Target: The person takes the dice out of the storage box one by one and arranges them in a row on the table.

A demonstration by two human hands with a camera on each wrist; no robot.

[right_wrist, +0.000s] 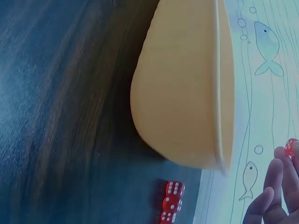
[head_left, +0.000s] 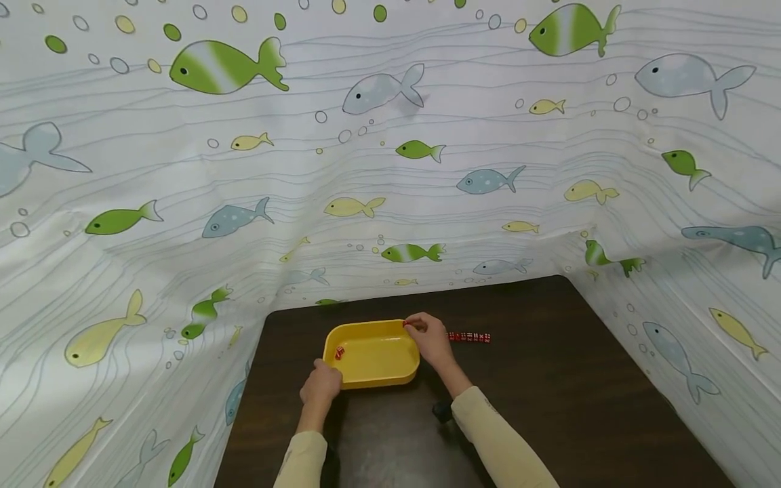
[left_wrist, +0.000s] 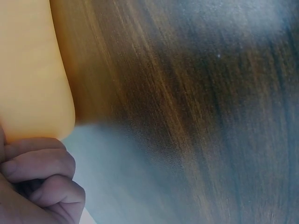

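A yellow rectangular tray stands on the dark table. My left hand holds it by its near left corner, the fingers curled against the tray's side in the left wrist view. My right hand is at the tray's far right corner. Between its fingertips it pinches a red die with white pips, level with the rim. Inside the tray, near the left wall, lie red dice. To the right of my right hand runs a straight row of several red dice, its left end hidden behind the hand.
The dark wood-grain table extends to both sides and toward me. A white cloth printed with fish hangs behind and around it. Under my right forearm a small black object lies on the table.
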